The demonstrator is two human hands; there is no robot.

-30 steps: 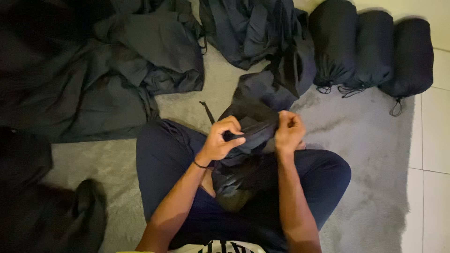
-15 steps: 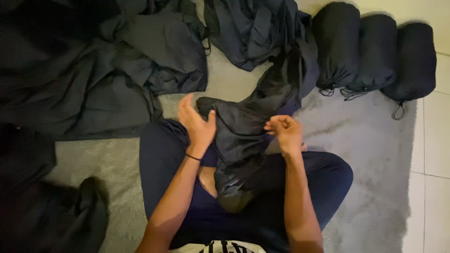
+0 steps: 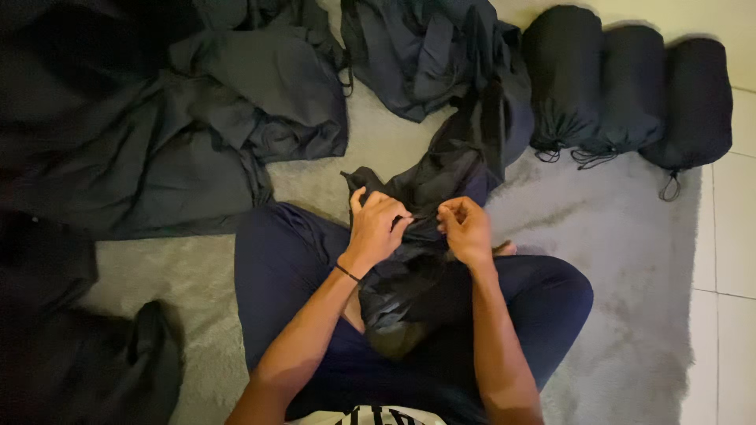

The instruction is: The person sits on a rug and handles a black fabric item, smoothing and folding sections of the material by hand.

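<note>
I sit cross-legged in dark trousers on a grey rug (image 3: 630,260). A long piece of black fabric (image 3: 441,181) trails from the pile ahead down into my lap. My left hand (image 3: 376,224) grips a bunch of it just above my knees, a thin black band on that wrist. My right hand (image 3: 466,228) pinches the same cloth a few centimetres to the right. Below my hands the cloth goes into a black bag (image 3: 398,303) resting in my lap.
Three stuffed black drawstring bags (image 3: 630,90) lie side by side at the upper right. Loose dark cloth is heaped at the upper left (image 3: 157,134), at the top middle (image 3: 425,55) and at the lower left (image 3: 79,354). White tiled floor (image 3: 732,275) borders the rug on the right.
My left hand lifted open against the cloth half a second ago and has come back down to grip it. Both hands are close together again on the fabric over my lap.
</note>
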